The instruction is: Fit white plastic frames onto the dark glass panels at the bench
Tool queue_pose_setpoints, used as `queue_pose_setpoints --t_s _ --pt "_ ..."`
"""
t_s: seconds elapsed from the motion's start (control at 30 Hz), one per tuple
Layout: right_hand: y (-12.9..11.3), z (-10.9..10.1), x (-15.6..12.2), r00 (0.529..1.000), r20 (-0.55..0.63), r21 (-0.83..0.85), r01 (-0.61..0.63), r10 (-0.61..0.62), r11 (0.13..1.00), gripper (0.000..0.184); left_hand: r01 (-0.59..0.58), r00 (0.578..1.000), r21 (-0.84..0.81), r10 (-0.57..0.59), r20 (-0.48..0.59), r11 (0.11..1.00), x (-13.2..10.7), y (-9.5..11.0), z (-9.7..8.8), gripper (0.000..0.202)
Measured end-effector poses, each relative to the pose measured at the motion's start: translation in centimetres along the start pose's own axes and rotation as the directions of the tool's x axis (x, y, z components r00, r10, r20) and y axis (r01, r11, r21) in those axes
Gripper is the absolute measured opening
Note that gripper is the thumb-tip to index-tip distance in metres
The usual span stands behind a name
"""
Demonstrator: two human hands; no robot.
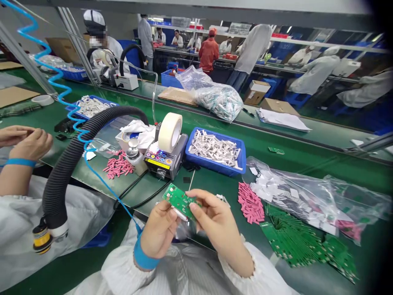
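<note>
A green circuit board (pixel 179 199) is held tilted above the table's front edge, between both hands. My left hand (pixel 161 227) pinches its lower left side, and a small white piece (pixel 180 214) shows along the board's lower edge by the fingertips. With thumb and fingers, my right hand (pixel 213 215) grips the board's right end. A blue wrist strap (pixel 144 254) with a coiled cord is on my left wrist. To the right lie a heap of pink strips (pixel 250 203) and a fanned stack of green circuit boards (pixel 302 235).
Ahead are a blue tray (pixel 215 162) of white parts and a tape dispenser (pixel 166 159) with a tape roll (pixel 170 132) on it. A black fume hose (pixel 66 172) arches on the left near a co-worker's hands (pixel 30 143). Plastic bags (pixel 294 192) lie right.
</note>
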State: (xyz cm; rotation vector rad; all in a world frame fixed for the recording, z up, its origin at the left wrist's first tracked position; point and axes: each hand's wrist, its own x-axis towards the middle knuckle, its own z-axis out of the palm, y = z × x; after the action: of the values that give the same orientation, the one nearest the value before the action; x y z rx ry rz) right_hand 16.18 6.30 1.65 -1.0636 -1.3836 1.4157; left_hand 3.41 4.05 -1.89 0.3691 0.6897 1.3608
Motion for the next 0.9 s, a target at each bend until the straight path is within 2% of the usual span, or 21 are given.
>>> queue_pose_setpoints --t_s 0.13,0.33,0.4,0.43,0.53,0.57,0.6,0.67,0.73,0.8,0.83,0.9 --pt "0.3 0.5 -0.2 0.988 0.053 -0.201 0.15 -0.142 0.968 0.018 -0.026 0.999 -0.023 0.025 -0.047 0.999 -0.2 -0.1 -0.4 0.028" --pt "0.7 1.0 0.0 0.95 0.062 -0.413 0.303 -0.305 0.859 0.018 -0.029 1.0 -0.066 0.028 -0.014 0.997 -0.1 -0.3 -0.8 0.024" --pt "0.8 1.0 0.1 0.929 0.141 -0.52 0.365 -0.344 0.772 0.021 -0.032 0.999 -0.059 0.03 -0.025 0.998 0.0 -0.3 -1.0 0.025" --pt "0.7 1.0 0.1 0.911 0.195 -0.585 0.405 -0.363 0.702 0.023 -0.033 0.999 -0.057 0.03 -0.04 0.998 0.0 -0.2 -1.2 0.027" --pt "0.3 0.9 0.3 0.845 0.313 -0.723 0.508 -0.433 0.469 0.037 -0.02 0.995 -0.052 0.015 -0.099 0.998 -0.1 -0.1 -1.6 0.045" --pt "0.1 0.8 0.4 0.827 0.321 -0.738 0.524 -0.461 0.425 0.039 -0.008 0.994 -0.048 0.003 -0.11 0.999 -0.1 0.0 -1.7 0.053" --pt "0.0 0.8 0.4 0.812 0.319 -0.735 0.538 -0.488 0.413 0.038 0.003 0.994 -0.045 -0.008 -0.111 0.999 -0.2 0.0 -1.7 0.059" --pt "-0.2 0.8 0.5 0.8 0.3 -0.686 0.559 -0.52 0.465 0.03 0.013 0.995 -0.04 -0.017 -0.096 0.999 -0.3 0.0 -1.5 0.068" --pt "-0.4 0.8 0.3 0.817 0.274 -0.617 0.554 -0.508 0.559 0.028 0.01 0.997 -0.036 -0.012 -0.07 0.999 -0.2 -0.2 -1.0 0.071" --pt "-0.8 0.6 -0.1 0.85 0.228 -0.597 0.508 -0.475 0.622 0.036 0.018 1.0 -0.031 -0.019 -0.018 0.999 0.1 -0.5 -0.5 0.069" --pt "-1.1 0.3 -0.3 0.861 0.203 -0.612 0.483 -0.467 0.626 0.039 0.026 1.0 -0.031 -0.025 0.018 0.999 0.3 -0.6 -0.2 0.067" --pt "-2.0 -1.2 -0.2 0.853 0.173 -0.672 0.468 -0.492 0.574 0.039 0.049 0.994 -0.03 -0.046 0.099 0.998 0.6 -0.8 0.1 0.066"
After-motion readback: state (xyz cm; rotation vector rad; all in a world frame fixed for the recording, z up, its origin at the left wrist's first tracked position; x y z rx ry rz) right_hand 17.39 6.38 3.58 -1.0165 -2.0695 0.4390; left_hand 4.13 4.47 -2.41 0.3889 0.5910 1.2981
